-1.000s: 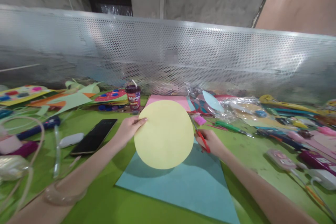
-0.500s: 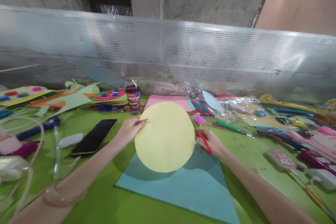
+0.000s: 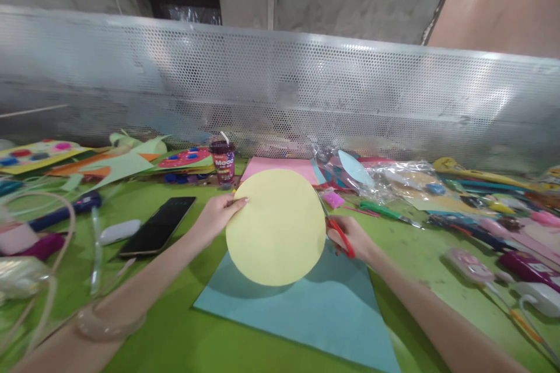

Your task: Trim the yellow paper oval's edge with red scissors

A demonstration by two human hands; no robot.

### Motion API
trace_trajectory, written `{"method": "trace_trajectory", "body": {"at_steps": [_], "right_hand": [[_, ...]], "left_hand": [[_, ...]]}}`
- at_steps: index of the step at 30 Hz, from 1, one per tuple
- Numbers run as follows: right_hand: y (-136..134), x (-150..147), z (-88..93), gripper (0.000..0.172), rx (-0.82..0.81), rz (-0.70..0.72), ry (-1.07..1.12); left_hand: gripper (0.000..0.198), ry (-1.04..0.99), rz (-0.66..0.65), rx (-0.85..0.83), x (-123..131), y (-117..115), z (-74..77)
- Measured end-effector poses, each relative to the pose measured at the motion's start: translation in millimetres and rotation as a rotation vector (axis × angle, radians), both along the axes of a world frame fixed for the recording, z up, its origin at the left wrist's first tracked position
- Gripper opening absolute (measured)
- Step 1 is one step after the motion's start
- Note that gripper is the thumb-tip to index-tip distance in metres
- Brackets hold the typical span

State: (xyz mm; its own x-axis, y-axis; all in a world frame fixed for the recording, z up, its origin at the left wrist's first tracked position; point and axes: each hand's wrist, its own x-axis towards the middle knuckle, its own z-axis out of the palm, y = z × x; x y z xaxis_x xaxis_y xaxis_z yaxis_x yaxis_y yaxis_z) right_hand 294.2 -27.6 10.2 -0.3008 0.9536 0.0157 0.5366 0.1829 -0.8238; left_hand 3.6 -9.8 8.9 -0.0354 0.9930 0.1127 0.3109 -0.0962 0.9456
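My left hand (image 3: 222,213) pinches the left edge of a pale yellow paper circle (image 3: 276,227), thumb on its face and fingers behind. The circle is held up above a blue sheet of paper (image 3: 297,320) lying on the green table. At the circle's right edge, my right hand (image 3: 347,236) is closed around the red handles of a pair of scissors (image 3: 342,237). Their blades point up and away along the edge, partly hidden by the paper, so I cannot tell whether they are apart. Behind the circle lies a pink sheet (image 3: 280,164).
To the left are a black phone (image 3: 160,226), a white oval case (image 3: 120,232) and cables. A purple drink cup (image 3: 223,164) with a straw stands at the back. On the right lie a green-handled craft knife (image 3: 385,211), plastic bags (image 3: 406,180) and chargers (image 3: 470,265). A perforated metal panel (image 3: 280,81) borders the table.
Almost nothing differs. The view has shifted very slightly; both hands, the yellow circle and the scissors keep the same arrangement.
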Motion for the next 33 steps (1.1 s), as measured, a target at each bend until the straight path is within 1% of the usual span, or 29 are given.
{"method": "trace_trajectory", "body": {"at_steps": [7,15,20,27,30,33], "right_hand": [[0.9,0.4,-2.6,0.013,0.018,-0.013,-0.014],[0.8,-0.1,-1.2,0.013,0.021,-0.035,-0.067],[-0.9,-1.1,-0.3,0.013,0.039,-0.035,-0.060],[2.4,0.6,-1.9,0.010,0.037,-0.066,-0.078],[3.7,1.7,-2.4,0.011,0.017,-0.089,-0.054],[3.2,1.8,-1.4,0.013,0.005,-0.067,-0.007]], "left_hand": [[0.037,0.004,0.005,0.006,-1.5,0.4,-0.8],[0.038,-0.010,0.010,0.005,-0.7,0.7,0.0],[0.039,-0.017,0.002,-0.002,-1.3,0.9,-0.6],[0.039,-0.031,-0.002,0.011,-2.2,2.4,-3.1],[0.040,-0.012,-0.002,0.014,-1.3,1.3,-1.8],[0.040,0.011,-0.009,0.016,-0.5,0.4,-0.4]]}}
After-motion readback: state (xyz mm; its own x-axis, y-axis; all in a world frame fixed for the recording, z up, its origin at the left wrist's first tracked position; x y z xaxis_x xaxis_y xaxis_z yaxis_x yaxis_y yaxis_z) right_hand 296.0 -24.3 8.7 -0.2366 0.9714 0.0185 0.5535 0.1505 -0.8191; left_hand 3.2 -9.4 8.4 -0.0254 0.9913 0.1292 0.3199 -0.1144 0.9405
